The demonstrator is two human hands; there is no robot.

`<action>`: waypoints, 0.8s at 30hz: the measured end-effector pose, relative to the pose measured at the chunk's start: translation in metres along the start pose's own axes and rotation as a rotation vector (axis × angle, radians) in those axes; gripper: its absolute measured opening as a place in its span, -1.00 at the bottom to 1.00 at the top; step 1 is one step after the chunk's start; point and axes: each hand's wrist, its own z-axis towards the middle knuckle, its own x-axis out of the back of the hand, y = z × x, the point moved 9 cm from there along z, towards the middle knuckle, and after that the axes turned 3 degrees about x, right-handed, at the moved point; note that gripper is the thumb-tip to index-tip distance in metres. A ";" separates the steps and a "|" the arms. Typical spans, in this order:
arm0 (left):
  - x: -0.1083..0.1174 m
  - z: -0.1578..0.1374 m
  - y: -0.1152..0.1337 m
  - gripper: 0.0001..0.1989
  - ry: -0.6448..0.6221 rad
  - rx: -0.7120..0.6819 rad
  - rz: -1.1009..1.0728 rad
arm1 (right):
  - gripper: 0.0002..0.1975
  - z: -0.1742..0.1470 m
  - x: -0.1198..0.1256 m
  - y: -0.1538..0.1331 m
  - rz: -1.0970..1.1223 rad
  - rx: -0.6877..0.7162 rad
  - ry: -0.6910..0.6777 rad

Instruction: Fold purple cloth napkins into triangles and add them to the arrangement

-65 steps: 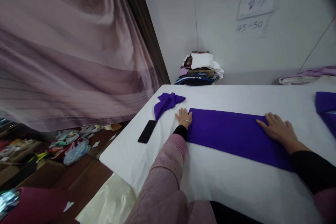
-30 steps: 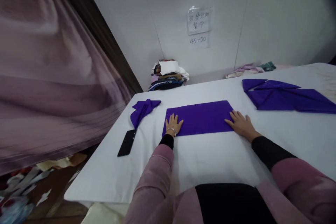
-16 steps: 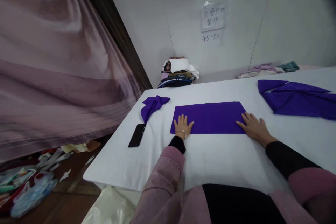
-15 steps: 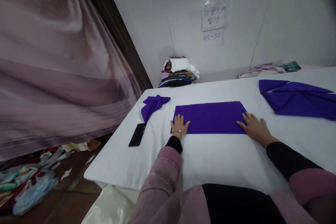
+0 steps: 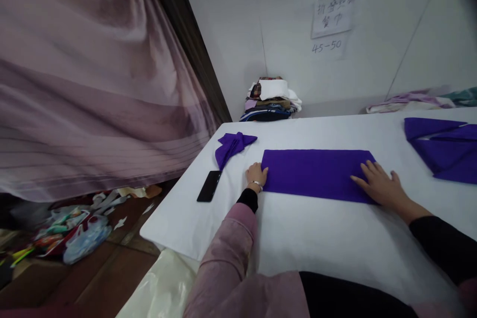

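Note:
A folded purple napkin (image 5: pixel 313 173) lies flat as a long rectangle on the white-covered table (image 5: pixel 309 243). My left hand (image 5: pixel 256 175) rests at its left edge, fingers slightly bent and the thumb apart, touching the cloth's side. Over the right end, my right hand (image 5: pixel 383 186) lies flat with fingers spread on the fabric. Another purple napkin (image 5: pixel 231 146), gathered into a pointed shape, sits further left. Partly cut off by the frame, more folded purple cloth (image 5: pixel 443 151) lies on the right.
A black phone (image 5: pixel 209 186) lies left of my left hand. Behind the table's far edge is a stack of folded clothes (image 5: pixel 272 102). A pinkish curtain (image 5: pixel 93 84) hangs at left, with plastic bags (image 5: pixel 87 238) on the floor. Handwritten paper signs (image 5: pixel 333 15) are on the wall.
My left hand has slid from the napkin's top to its left edge, its fingers drawn closer together. The right hand stays on the right end. The view has turned left.

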 end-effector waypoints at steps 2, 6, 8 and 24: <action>0.004 0.016 0.009 -0.60 0.003 0.003 -0.007 | -0.29 0.014 0.001 -0.027 0.003 0.044 -0.010; 0.005 0.050 0.021 -0.68 0.010 0.049 -0.019 | -0.30 0.036 -0.007 -0.074 0.019 0.169 -0.072; 0.002 0.063 0.021 -0.70 0.013 0.088 -0.025 | -0.31 0.041 -0.013 -0.084 0.030 0.199 -0.079; -0.008 0.079 0.008 -0.81 -0.005 0.208 -0.115 | -0.35 0.037 -0.030 -0.083 0.049 0.272 -0.033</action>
